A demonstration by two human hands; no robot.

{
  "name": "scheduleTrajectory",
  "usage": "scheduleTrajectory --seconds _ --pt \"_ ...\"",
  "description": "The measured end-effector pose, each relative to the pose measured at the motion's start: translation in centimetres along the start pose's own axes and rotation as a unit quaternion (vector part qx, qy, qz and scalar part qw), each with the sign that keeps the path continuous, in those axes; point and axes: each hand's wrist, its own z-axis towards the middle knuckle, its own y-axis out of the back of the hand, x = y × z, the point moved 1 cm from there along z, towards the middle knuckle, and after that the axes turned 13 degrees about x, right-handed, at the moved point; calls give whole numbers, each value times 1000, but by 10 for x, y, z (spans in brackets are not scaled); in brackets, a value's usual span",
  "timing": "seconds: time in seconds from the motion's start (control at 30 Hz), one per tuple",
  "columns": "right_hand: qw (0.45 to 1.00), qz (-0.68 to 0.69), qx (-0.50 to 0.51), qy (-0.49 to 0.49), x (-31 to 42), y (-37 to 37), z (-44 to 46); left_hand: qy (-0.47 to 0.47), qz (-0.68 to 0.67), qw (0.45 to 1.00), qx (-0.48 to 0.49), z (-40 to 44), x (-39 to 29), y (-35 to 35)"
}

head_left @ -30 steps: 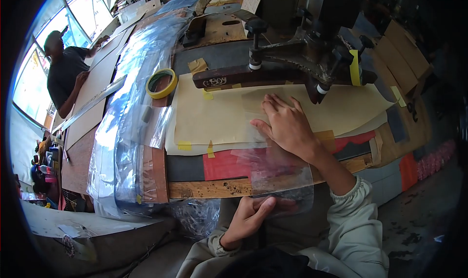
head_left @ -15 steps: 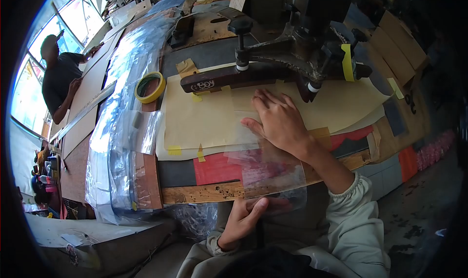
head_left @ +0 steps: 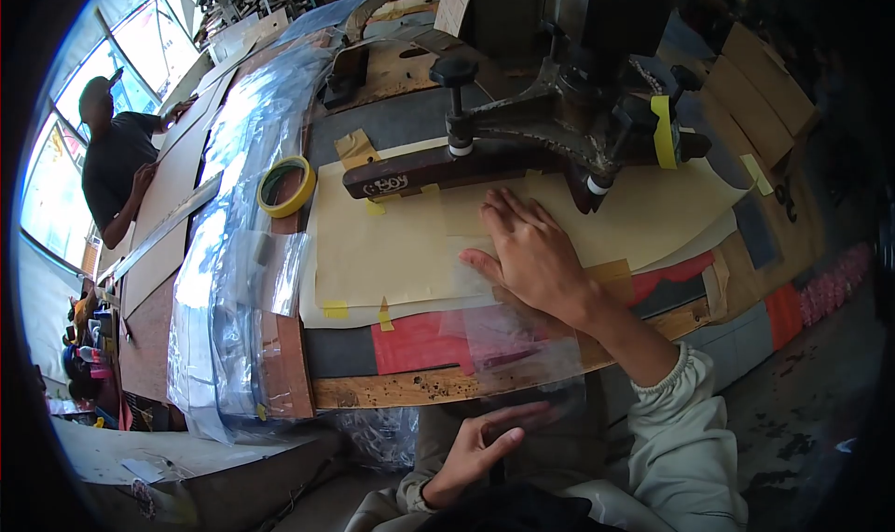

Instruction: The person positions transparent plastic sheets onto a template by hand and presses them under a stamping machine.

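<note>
My right hand (head_left: 536,257) lies flat, palm down and fingers spread, on a clear plastic sheet (head_left: 522,345) and the cream paper (head_left: 382,257). That plastic hangs over the wooden front edge of the table (head_left: 419,392). Below this edge is my left hand (head_left: 475,457), its fingers stretched out and thumb apart, at the lower end of the plastic. Its fingertips look hazy, seemingly behind the film. Beyond my right hand, a dark bar (head_left: 438,168) marked with white writing rests across the paper, under a metal clamp arm (head_left: 522,117).
A yellow tape roll (head_left: 303,196) sits left of the paper, beside layered clear plastic (head_left: 228,252). Red material (head_left: 419,341) shows under the paper's front. Another person (head_left: 117,159) works at a board on the far left. Cardboard (head_left: 760,84) stands at right.
My left hand has dropped slightly and its thumb and fingers have moved apart. The view has shifted a little, so the table front appears lower. My right hand stays on the sheet.
</note>
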Motion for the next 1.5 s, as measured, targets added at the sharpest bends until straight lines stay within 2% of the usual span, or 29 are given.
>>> scheduleTrajectory --seconds 0.23,0.43,0.53,0.63,0.73,0.83,1.07,1.5 --pt "1000 28 -7 4 -4 -7 4 22 -16 999 -31 3 -6 -1" --pt "999 -37 -40 -2 -1 1 2 33 4 999 -42 5 -4 3" --pt "994 46 73 -64 8 15 2 57 34 997 -51 3 -1 7" --pt "996 21 57 -67 12 15 0 45 20 998 -49 4 -1 6" --pt "996 -69 -2 -61 16 1 -4 46 14 998 -49 4 -1 7" --pt "993 -83 1 -79 19 -4 -4 47 16 998 -49 5 1 9" --pt "998 -33 5 -62 15 -5 -3 45 22 996 -74 6 1 9" --pt "998 -28 -4 -48 11 -8 2 47 15 996 -69 6 -3 7"
